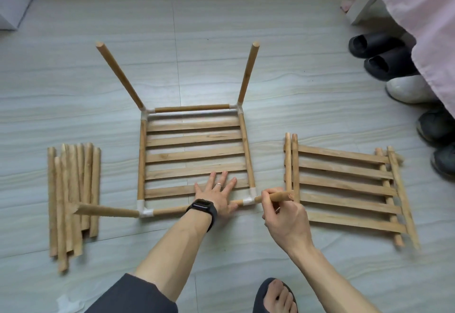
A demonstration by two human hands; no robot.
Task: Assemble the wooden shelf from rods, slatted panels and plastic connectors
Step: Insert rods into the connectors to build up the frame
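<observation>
While the left hand presses flat on the near edge of the framed slatted panel, fingers spread and grasping nothing, probably to pin it to the floor, the right hand curls its fingers round a smooth round rod. The rod's end meets the white plastic connector at the panel's near-right corner. Rough loose rods lie left of the panel and spare panels lie to its right.

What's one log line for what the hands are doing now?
left hand presses panel | right hand holds rod at connector
</observation>
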